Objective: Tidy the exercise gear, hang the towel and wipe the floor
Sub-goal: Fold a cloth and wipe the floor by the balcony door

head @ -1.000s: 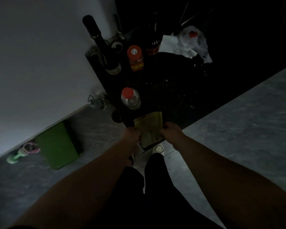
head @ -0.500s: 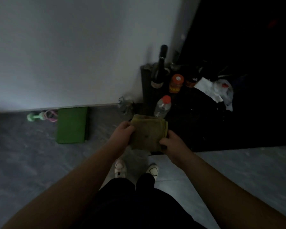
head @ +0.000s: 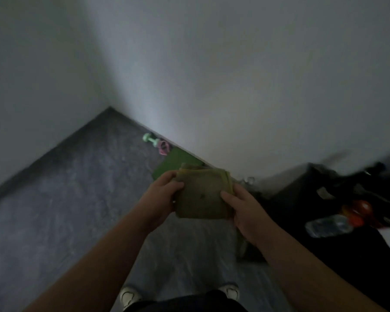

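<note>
A folded olive-yellow towel [head: 202, 195] is held at chest height in front of me. My left hand [head: 161, 194] grips its left edge and my right hand [head: 243, 209] grips its right edge. Beyond it, on the grey floor along the wall, lies a green mat [head: 173, 164], partly hidden by the towel. Further left a pale green dumbbell [head: 150, 138] lies on the floor, with a pink band [head: 163, 147] beside it.
A dark low table [head: 302, 194] stands at the right, carrying a plastic bottle [head: 329, 226] with an orange-red cap and other blurred items. White walls meet in a corner ahead. My white shoes [head: 128, 297] stand on the grey floor [head: 65, 210].
The view has swung left, away from the dark table toward the room corner. Both hands have kept hold of the folded towel, which now sits higher in the frame.
</note>
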Available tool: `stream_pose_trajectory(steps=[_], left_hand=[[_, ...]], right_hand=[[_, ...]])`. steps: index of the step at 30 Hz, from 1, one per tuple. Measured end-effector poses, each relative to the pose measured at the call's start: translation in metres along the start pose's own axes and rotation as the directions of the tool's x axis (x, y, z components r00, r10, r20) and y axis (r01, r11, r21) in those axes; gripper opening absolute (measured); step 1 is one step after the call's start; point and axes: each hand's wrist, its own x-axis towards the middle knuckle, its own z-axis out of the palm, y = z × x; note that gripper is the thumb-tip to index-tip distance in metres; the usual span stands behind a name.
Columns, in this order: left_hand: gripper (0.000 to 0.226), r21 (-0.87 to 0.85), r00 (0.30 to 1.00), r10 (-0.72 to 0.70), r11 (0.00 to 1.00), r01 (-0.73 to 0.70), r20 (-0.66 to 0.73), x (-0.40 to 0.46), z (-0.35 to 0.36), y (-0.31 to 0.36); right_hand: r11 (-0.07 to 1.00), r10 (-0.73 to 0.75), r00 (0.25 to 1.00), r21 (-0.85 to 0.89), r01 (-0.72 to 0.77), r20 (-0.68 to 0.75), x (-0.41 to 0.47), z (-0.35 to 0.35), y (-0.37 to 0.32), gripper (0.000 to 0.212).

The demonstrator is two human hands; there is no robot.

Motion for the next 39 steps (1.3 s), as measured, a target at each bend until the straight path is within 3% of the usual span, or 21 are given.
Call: stream_pose_trajectory(steps=[6,10,13,17,20,23,25,29,32,39], left_hand=[[0.022,-0.085,0.96,0.097,0.989,-0.123,-0.264,-0.078,-0.2,0.033],[0.021,-0.027,0.871,0.139,0.985,-0.171,-0.471,-0.128,-0.322,0.042],[0.032,0.013,0.788,0.139,0.986,-0.164,-0.6,-0.161,-0.387,0.043],[0.039,0.091,0.683,0.197,0.978,-0.188,-0.703,-0.194,-0.447,0.037],[0.035,0.043,0.679,0.206,0.968,-0.249,-0.705,-0.21,-0.478,0.038],[0.046,-0.031,0.671,0.209,0.945,-0.327,-0.712,-0.217,-0.502,0.04],[0.056,-0.08,0.622,0.183,0.926,-0.369,-0.761,-0.219,-0.52,0.046],[0.044,-0.104,0.486,0.129,0.9,-0.424,-0.864,-0.219,-0.563,0.065],[0.05,-0.15,0.43,0.068,0.878,-0.455,-0.9,-0.216,-0.594,0.077],[0.037,-0.152,0.192,-0.043,0.788,-0.597,-0.98,-0.192,-0.665,0.112]], right_hand=[[0.976,-0.011,0.971,-0.21,0.062,0.237,0.032,0.214,0.045,0.029],[0.964,0.02,0.911,-0.249,0.092,0.411,0.033,0.353,0.084,0.041],[0.941,0.032,0.859,-0.305,0.146,0.511,0.031,0.434,0.106,0.037],[0.859,0.008,0.806,-0.417,0.298,0.592,0.033,0.518,0.127,0.025],[0.79,0.047,0.749,-0.483,0.377,0.661,0.037,0.572,0.144,0.024],[0.755,0.129,0.619,-0.481,0.445,0.775,0.04,0.621,0.164,0.023],[0.773,0.198,0.545,-0.472,0.424,0.815,0.045,0.653,0.175,0.02],[0.812,0.343,0.407,-0.485,0.325,0.847,0.066,0.719,0.186,0.028],[0.797,0.439,0.308,-0.524,0.3,0.844,0.087,0.762,0.182,0.03],[0.699,0.537,0.201,-0.566,0.437,0.819,0.135,0.877,0.183,0.025]])
